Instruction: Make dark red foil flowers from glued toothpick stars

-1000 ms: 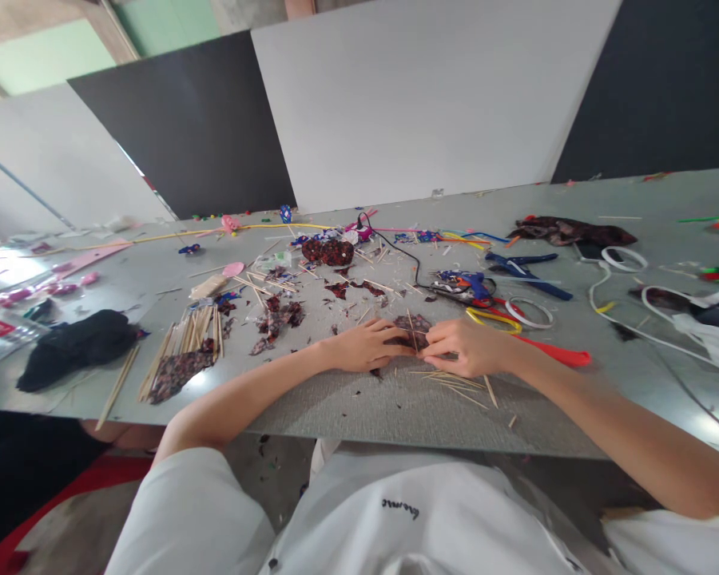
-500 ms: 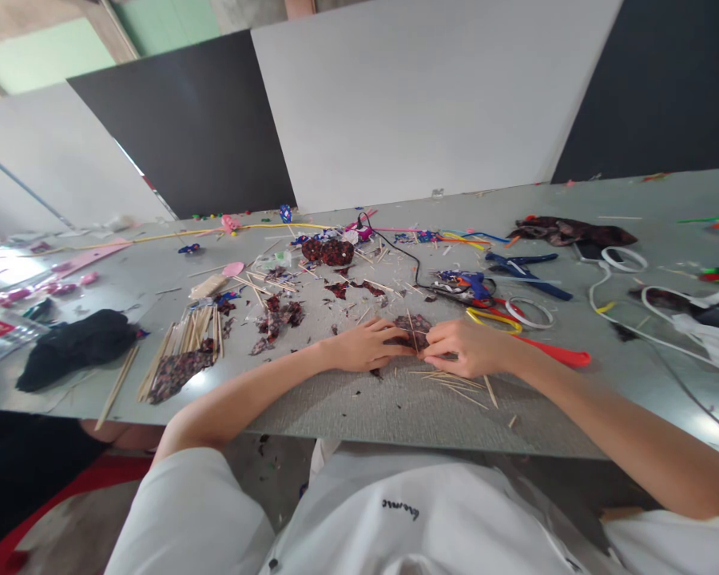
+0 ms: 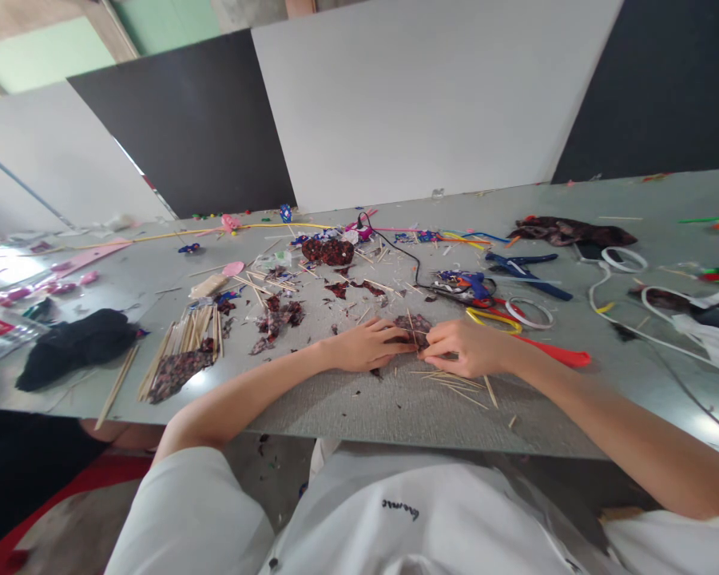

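Near the front edge of the table, both hands meet at a small piece of dark reddish patterned fabric (image 3: pixel 412 322) with thin wooden sticks crossing over it. My left hand (image 3: pixel 371 345) comes in from the left, its fingers closed down on the piece's near edge; the fingertips are partly hidden. On the other side, my right hand (image 3: pixel 464 348) is closed in a pinch at a thin wooden stick (image 3: pixel 413 329), close to the left fingertips. Several loose sticks (image 3: pixel 455 382) lie just below the right hand.
To the left lie a patterned bundle with many sticks (image 3: pixel 183 371) and a black cloth (image 3: pixel 81 347). Blue pliers (image 3: pixel 530 271), a red handle (image 3: pixel 557 351) and a white ring (image 3: pixel 530 313) are on the right. Fabric scraps (image 3: pixel 279 315) and a dark patterned lump (image 3: pixel 329 251) sit behind.
Almost nothing differs. Both hands stay at the fabric piece, with only a very slight shift of the fingers.
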`<state>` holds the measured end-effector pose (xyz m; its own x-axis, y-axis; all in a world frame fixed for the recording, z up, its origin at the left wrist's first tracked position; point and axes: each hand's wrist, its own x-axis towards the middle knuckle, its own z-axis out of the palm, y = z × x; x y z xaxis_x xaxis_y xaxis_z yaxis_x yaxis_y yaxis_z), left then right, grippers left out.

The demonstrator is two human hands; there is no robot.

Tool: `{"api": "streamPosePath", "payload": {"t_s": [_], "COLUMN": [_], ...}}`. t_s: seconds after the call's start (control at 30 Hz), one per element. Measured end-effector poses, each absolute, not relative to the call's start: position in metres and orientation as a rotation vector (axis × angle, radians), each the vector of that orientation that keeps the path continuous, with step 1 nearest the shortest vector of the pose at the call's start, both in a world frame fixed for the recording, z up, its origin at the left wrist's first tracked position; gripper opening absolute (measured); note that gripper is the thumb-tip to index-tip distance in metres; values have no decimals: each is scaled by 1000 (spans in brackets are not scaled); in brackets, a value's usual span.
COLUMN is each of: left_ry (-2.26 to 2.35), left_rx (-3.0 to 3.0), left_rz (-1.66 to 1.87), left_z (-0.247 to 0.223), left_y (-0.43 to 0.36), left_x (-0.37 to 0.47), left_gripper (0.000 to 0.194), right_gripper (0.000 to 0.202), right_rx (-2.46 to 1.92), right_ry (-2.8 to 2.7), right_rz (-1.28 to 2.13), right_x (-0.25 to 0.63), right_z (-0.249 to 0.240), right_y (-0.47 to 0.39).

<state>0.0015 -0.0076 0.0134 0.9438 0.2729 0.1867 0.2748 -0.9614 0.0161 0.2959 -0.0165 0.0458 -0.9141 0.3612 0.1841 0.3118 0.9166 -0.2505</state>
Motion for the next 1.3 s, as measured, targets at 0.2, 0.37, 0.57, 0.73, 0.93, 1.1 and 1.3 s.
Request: {"api": "streamPosePath", "payload": {"t_s": [0.2,0.37,0.57,0.73,0.93,1.1,1.3], "left_ry": [-417,-431,-433,-438,-435,-430,-427], "left_rx": [-3077,-3070,-3075,-3081,-3090,-3103,-3113], "left_rz": [-286,-303,-271,-261,-313,-308,-331], "left_z": [13,13,15,16,13,14,15], "left_y": [-7,-7,-8,-8,-8,-8,-8], "left_x": [1,1,2,1,1,2,2], "left_gripper": [55,57,53,52,56,56,53], "right_gripper": [33,37,34,34,33,37,35], "right_rx": [-608,-693,-714,-728,-728,-713,-720], "right_ry": [-2734,-2747,-2779,-2801,-2802,-2779,-2816], "right_rz": [366,190,165,182,186,181,182], "right_x": [294,294,296,296,296,297,297], "right_z": [52,44,36,35,33,29,25], "right_y": [-19,-12,-7,-6,-6,-4,-2]}}
